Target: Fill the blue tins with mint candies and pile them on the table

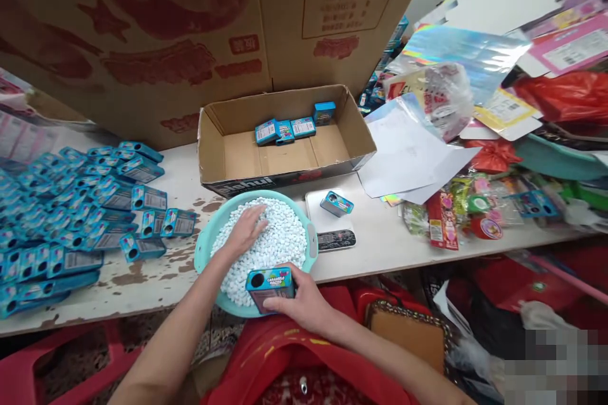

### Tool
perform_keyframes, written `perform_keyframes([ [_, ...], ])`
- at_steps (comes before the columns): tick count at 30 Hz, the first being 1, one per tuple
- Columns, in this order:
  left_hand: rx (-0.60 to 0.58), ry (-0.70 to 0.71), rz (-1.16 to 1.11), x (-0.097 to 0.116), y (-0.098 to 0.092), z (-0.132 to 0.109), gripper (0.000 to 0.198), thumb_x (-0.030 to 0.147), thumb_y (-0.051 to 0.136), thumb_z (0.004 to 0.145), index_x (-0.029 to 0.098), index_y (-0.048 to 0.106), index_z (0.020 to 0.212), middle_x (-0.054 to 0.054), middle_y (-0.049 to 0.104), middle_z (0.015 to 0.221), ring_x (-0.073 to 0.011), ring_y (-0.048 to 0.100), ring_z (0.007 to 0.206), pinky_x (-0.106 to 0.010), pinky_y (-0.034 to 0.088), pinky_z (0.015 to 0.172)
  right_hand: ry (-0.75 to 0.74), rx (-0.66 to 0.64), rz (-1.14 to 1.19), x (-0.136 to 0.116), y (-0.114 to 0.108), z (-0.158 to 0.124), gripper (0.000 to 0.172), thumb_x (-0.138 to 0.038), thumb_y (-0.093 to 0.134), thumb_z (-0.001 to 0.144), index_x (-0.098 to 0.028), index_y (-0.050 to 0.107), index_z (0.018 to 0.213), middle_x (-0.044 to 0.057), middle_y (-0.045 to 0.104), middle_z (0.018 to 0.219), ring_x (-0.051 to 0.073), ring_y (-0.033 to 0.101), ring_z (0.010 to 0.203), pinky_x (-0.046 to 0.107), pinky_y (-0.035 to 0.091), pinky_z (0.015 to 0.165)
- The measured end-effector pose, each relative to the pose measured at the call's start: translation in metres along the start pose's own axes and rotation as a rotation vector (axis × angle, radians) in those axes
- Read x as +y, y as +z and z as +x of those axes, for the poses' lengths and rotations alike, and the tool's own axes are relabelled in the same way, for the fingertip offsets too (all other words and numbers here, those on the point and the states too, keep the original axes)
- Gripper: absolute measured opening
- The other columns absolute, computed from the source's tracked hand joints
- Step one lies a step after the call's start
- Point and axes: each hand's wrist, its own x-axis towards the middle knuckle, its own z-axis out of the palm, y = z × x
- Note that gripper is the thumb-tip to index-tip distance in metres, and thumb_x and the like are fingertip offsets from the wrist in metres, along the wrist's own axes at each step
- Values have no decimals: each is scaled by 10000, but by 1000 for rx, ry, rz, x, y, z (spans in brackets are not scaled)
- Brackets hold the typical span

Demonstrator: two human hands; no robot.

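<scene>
My left hand (247, 229) lies on the small white candies (285, 231), fingers stretched out and partly spread. They fill a light turquoise basin (311, 243) with side handles. In my right hand (306, 300) is a blue candy box (270, 291), held over the basin's near edge with thumb in front and fingers behind. A dark round hole shows in the box's top, and "Caramelo" is printed beside it. On a white scale (316, 202) right of the basin rests another blue box (337, 204), also with a dark hole. The scale's black panel (336, 240) faces me.
Behind the basin stands an open cardboard tray (228, 168) with several blue boxes inside. Many blue boxes (109, 196) pile up at left. A large carton (180, 31) blocks the back. White sheets (413, 152), plastic bags and wrapped sweets (444, 218) crowd the right.
</scene>
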Motion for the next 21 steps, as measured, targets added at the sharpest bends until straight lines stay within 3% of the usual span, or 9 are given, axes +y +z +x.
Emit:
perform_keyframes([
  [4, -12, -22, 168, 7, 30, 14, 409, 418, 390, 897, 185, 556, 1189, -116, 526, 1265, -252, 435, 1220, -411, 305, 1060, 26, 45, 17, 5, -5, 0, 348, -365, 776, 625, -196, 598, 871, -23, 640, 802, 156, 574, 740, 282, 475, 714],
  [9, -72, -229, 202, 25, 36, 4, 356, 486, 499, 820, 212, 639, 998, -94, 610, 1047, -291, 513, 1065, -422, 367, 951, -7, 169, 77, 7, -11, 0, 360, -404, 750, 655, -193, 591, 899, 12, 674, 866, 186, 610, 782, 325, 503, 749],
  [13, 109, -506, -246, 30, 30, -7, 183, 386, 684, 647, 221, 628, 701, -48, 619, 803, -300, 545, 985, -380, 381, 885, -53, 259, -9, 3, -19, 3, 373, -421, 738, 664, -189, 597, 919, 35, 686, 884, 209, 620, 805, 344, 508, 760],
  [15, 213, -596, -499, 32, 26, -10, 209, 351, 729, 574, 213, 574, 593, -26, 586, 683, -284, 561, 921, -353, 401, 833, -99, 321, -90, 0, -23, 8, 377, -429, 718, 685, -191, 595, 951, 38, 685, 894, 215, 622, 824, 349, 501, 776],
  [18, 287, -649, -690, 38, 18, -15, 284, 422, 706, 586, 201, 530, 605, -3, 540, 598, -212, 572, 716, -306, 434, 665, -205, 377, -281, -4, -27, 20, 368, -441, 696, 708, -196, 598, 965, 44, 671, 908, 223, 615, 847, 355, 488, 785],
  [21, 320, -664, -866, 55, 4, -22, 356, 513, 643, 627, 192, 497, 671, 16, 510, 576, -125, 486, 500, -256, 385, 487, -355, 377, -506, -6, -23, 31, 318, -423, 684, 723, -200, 604, 936, 57, 643, 916, 233, 601, 878, 364, 473, 803],
])
